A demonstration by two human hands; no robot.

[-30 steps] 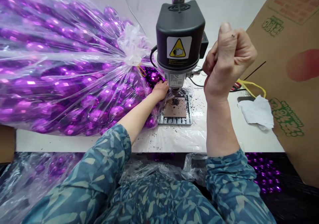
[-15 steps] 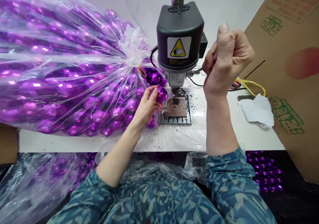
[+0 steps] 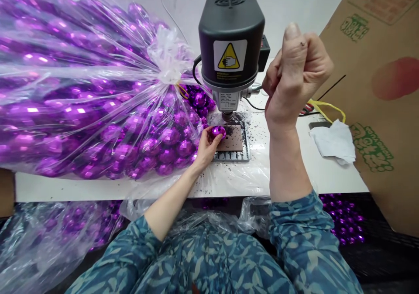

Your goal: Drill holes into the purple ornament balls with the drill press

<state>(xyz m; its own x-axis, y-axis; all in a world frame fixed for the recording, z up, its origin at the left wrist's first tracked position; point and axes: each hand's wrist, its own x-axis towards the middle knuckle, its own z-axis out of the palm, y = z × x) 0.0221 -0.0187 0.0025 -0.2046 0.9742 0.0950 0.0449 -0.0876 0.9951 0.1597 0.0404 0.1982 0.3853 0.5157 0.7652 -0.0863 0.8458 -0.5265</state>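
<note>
Pinched between the thumb and fingers of my left hand (image 3: 208, 145) is a shiny purple faceted ball (image 3: 218, 131). The ball is over the left part of a brown board (image 3: 235, 141) on the metal base of a black drill press (image 3: 231, 36). The chuck (image 3: 227, 116) is just above and to the right of the ball. My right hand (image 3: 296, 73) is raised as a fist at the right side of the press, beside its lever (image 3: 257, 89). Its fingers are wrapped round something, most of which is hidden. Dark shavings lie on the board.
A large clear bag of purple balls (image 3: 98, 119) covers the left of the white table (image 3: 81, 187). A cardboard box (image 3: 386, 111) leans at the right, near a white cloth (image 3: 335, 142) and yellow cord (image 3: 332, 110). Clear plastic hangs over the front edge.
My left hand has moved right and slightly down with the purple ball, from beside the board to over its left part. My right hand stays closed beside the press. The view has shifted slightly.
</note>
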